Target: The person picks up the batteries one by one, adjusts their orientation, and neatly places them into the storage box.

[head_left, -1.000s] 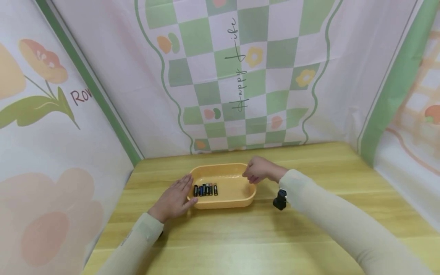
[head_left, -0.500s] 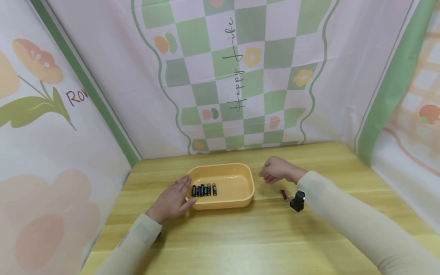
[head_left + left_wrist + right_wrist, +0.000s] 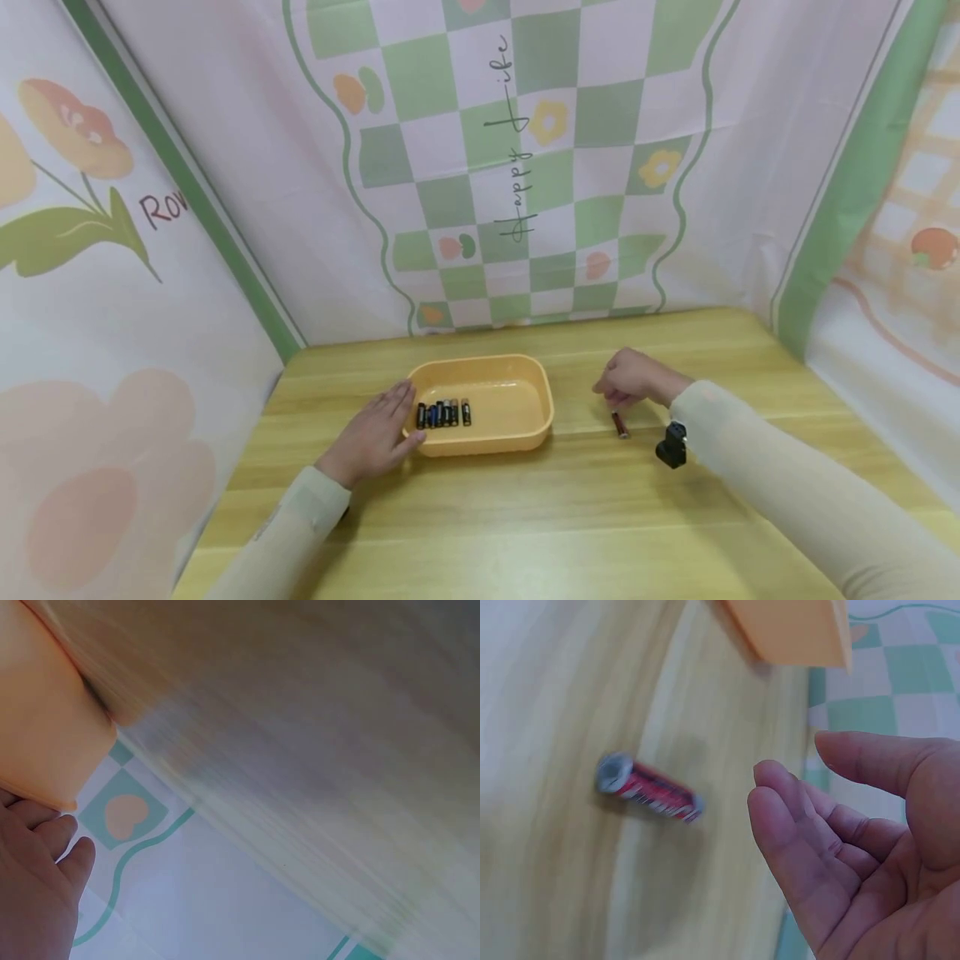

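Observation:
A yellow-orange tray (image 3: 517, 433) stands on the table, with several dark batteries (image 3: 442, 414) lined up at the left of its floor. My left hand (image 3: 375, 435) rests against the tray's left end, fingers extended along the rim and thumb near the front corner. On the tabletop right of the tray lies one red battery (image 3: 619, 425), silver-ended in the right wrist view. Just behind it is my right hand (image 3: 636, 379). In the right wrist view, thumb and fingers of the right hand (image 3: 870, 840) are apart, with nothing between them and the red battery (image 3: 649, 787) beyond the fingertips.
The wood-grain table (image 3: 480, 517) meets a printed fabric backdrop (image 3: 517, 208) at the back, with fabric walls at both sides. A small black device (image 3: 672, 446) is worn at the right wrist.
My right hand has moved from over the tray's right end out to the right, near the red battery, which has come into view. The left hand has stayed at the tray.

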Tool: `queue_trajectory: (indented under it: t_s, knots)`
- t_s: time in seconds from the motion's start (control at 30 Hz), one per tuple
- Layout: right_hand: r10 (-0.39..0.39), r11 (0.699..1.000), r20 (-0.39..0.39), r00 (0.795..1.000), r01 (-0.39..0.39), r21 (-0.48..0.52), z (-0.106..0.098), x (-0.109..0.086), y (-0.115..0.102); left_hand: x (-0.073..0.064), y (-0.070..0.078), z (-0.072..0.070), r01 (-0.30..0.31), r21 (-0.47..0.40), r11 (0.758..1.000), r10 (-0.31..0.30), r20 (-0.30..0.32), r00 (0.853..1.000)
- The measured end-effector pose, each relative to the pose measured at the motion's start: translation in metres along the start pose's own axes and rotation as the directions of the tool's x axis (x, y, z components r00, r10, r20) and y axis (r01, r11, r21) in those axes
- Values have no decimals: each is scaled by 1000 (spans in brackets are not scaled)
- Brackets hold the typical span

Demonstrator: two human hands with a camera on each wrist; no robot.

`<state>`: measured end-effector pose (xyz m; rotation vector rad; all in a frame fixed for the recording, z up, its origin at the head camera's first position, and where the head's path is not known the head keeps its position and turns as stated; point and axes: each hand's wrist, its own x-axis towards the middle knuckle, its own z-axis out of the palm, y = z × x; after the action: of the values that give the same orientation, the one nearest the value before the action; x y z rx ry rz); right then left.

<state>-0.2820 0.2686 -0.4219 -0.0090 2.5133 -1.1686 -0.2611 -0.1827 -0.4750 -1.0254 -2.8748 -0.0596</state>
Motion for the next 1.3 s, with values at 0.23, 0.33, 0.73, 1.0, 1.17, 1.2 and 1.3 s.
queue_trajectory:
  t_s: [0.23,0.33,0.73,1.0,1.17,1.2,1.3]
  knots:
    - [20,1000,-8,1000,-20,-23,2,-5,17,-1,-1,3,-7,-1,1000,7,-12,1000]
    - [12,1000,-2,1000,-12,-19,3,-7,22,0,-2,3,-13,0,1000,13,-26,1000]
    - [41,993,-15,999,-43,-114,8,-12,35,0,-2,2,-18,9,1000,18,-16,1000]
    - [42,988,-37,998,-47,-146,15,-12,40,0,-2,2,-13,-1,1000,13,-15,1000]
    - [51,991,-29,998,-54,-123,17,-10,39,0,-3,4,-13,-3,1000,13,-16,1000]
    - [55,991,-29,998,-58,-119,17,-10,38,0,-3,5,-13,-2,1000,13,-16,1000]
    - [64,991,-34,997,-68,-113,18,-9,38,0,-3,6,-15,-3,1000,15,-20,1000]
